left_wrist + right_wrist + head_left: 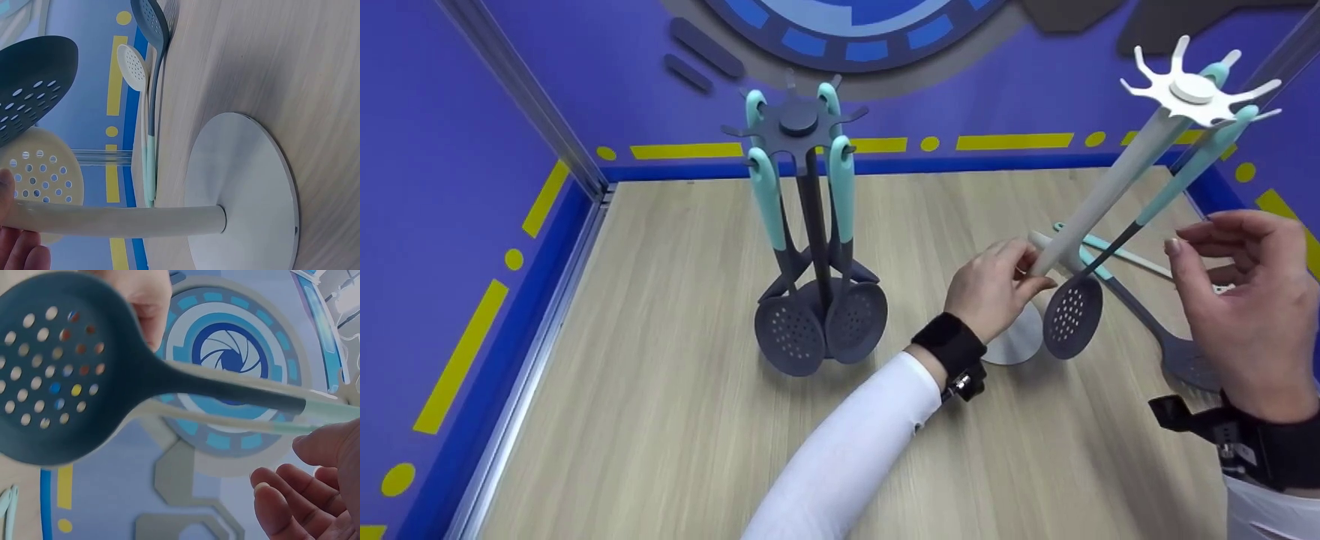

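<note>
My left hand (990, 281) grips the pole of a white utensil stand (1110, 196) low down, fingers and thumb wrapped round it. The stand tilts to the right in the head view above its round base (247, 169). From its hooked top hangs a dark skimmer (1072, 318) with a mint handle. Behind it hangs a cream skimmer (48, 152), seen in the left wrist view. My right hand (1256, 315) holds nothing; its fingers are loosely bent, below the dark skimmer's mint handle (332, 413) in the right wrist view.
A dark stand (813, 206) with several mint-handled utensils, including dark skimmers (789, 337) in front, stands left of centre. On the table (660, 420) at the right lie a dark slotted utensil (1144, 319) and a white skimmer (134, 67). Blue walls (450, 187) enclose the table.
</note>
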### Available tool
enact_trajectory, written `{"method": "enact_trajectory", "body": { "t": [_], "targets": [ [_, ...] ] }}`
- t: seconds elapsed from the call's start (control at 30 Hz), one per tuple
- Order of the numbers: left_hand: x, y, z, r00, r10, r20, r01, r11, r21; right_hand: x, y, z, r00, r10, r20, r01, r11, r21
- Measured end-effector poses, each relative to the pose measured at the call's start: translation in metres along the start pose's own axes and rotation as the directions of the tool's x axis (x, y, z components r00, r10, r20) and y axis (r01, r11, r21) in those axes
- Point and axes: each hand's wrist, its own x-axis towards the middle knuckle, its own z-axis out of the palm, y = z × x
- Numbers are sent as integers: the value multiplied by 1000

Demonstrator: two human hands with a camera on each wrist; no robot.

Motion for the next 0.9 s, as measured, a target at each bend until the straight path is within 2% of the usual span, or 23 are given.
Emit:
{"method": "enact_trajectory", "body": {
  "t": [0.17, 0.37, 0.43, 0.63, 0.83, 0.9],
  "targets": [
    [0, 1, 1, 1000, 3, 6, -3, 1000, -10, 1, 11, -1, 998, 57, 2, -57, 998, -14],
    [-1, 1, 1, 1000, 10, 3, -10, 1000, -5, 3, 35, -1, 991, 127, 34, -122, 986, -109],
    [-1, 1, 0, 1000, 9, 3, -9, 1000, -4, 5, 44, 0, 986, 159, 54, -148, 975, -169],
    [-1, 0, -1, 1000, 4, 1, -4, 1000, -16, 11, 80, 5, 943, 299, 150, -233, 909, -347],
    [-2, 0, -2, 1000, 10, 3, -10, 999, -34, 11, 118, 10, 916, 315, 250, -199, 896, -398],
    [-2, 1, -2, 1000, 6, 11, -6, 999, -35, 10, 129, 13, 898, 338, 283, -206, 889, -409]
  ]
}}
